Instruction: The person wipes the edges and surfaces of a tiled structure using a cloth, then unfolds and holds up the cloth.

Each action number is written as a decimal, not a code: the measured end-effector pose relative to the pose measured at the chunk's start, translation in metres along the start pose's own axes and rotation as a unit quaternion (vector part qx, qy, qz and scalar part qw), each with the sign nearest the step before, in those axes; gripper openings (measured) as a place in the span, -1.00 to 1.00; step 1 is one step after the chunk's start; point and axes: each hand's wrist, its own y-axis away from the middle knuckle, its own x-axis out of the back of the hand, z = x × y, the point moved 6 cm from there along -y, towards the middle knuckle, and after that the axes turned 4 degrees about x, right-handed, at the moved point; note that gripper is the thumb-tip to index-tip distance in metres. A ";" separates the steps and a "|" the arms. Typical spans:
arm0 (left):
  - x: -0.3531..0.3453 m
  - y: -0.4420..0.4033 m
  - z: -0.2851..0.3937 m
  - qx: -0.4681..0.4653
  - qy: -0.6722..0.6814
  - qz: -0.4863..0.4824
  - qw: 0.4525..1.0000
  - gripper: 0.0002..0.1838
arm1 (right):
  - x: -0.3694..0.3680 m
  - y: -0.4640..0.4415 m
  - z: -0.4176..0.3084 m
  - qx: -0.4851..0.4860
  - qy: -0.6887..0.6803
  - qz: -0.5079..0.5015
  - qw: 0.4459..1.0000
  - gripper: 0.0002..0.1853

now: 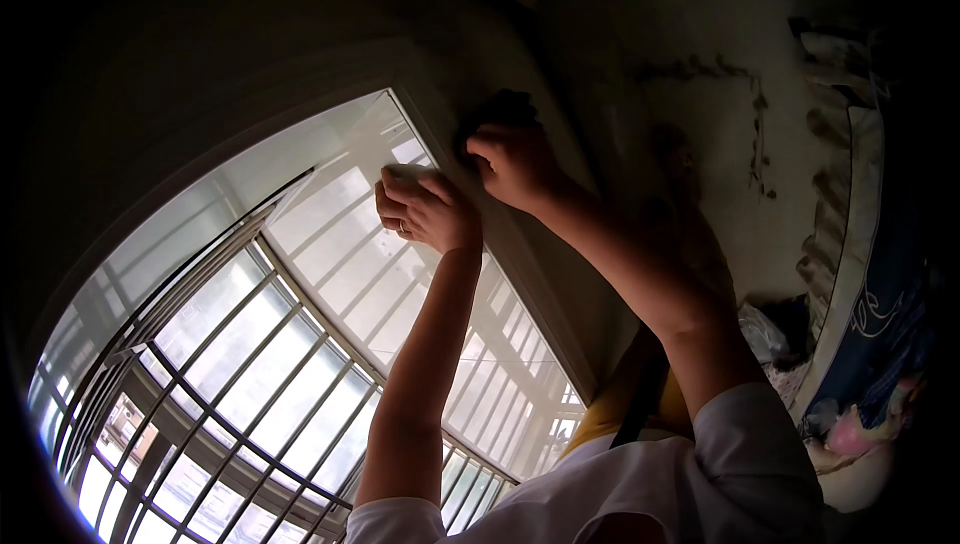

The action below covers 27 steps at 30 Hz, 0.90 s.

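My right hand (515,162) is closed in a fist on a dark, crumpled cloth (505,112), pressed against the shadowed wall beside the window frame. Left of it, my left hand (430,209), with a ring on one finger, rests at the edge of the white window frame (412,124). Its fingers are curled in, and a pale patch shows at their tips; whether that is a held thing or the glossy surface behind I cannot make out. Both arms reach up from short white sleeves.
Metal window bars (255,384) curve across the lower left, with bright daylight behind. A glossy white panel (370,264) reflects them. At the right are a dark blue fabric with white lettering (875,314), a clear plastic bag (765,334) and a pink item (850,434).
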 end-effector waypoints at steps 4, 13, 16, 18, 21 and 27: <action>0.004 0.001 0.005 0.012 0.001 -0.018 1.000 -0.38 | -0.012 -0.017 0.005 -0.046 0.134 0.010 0.990 -0.94; 0.002 -0.001 0.002 0.013 0.004 -0.030 0.999 -0.36 | -0.021 0.011 0.075 -0.183 -0.268 0.065 0.944 -0.81; 0.006 -0.001 0.006 0.022 -0.005 -0.044 0.999 -0.35 | -0.017 0.030 0.052 -0.177 -0.320 0.027 0.930 -0.76; 0.007 0.000 0.007 0.025 -0.001 -0.036 0.999 -0.34 | -0.016 0.030 0.040 -0.105 -0.255 0.033 0.961 -0.70; 0.006 -0.001 0.006 0.024 0.005 -0.031 0.999 -0.33 | -0.015 0.029 0.028 -0.060 -0.196 0.044 0.978 -0.75; 0.002 0.000 0.001 0.017 0.006 -0.035 0.999 -0.36 | -0.004 0.028 0.006 -0.036 -0.117 0.048 0.991 -0.80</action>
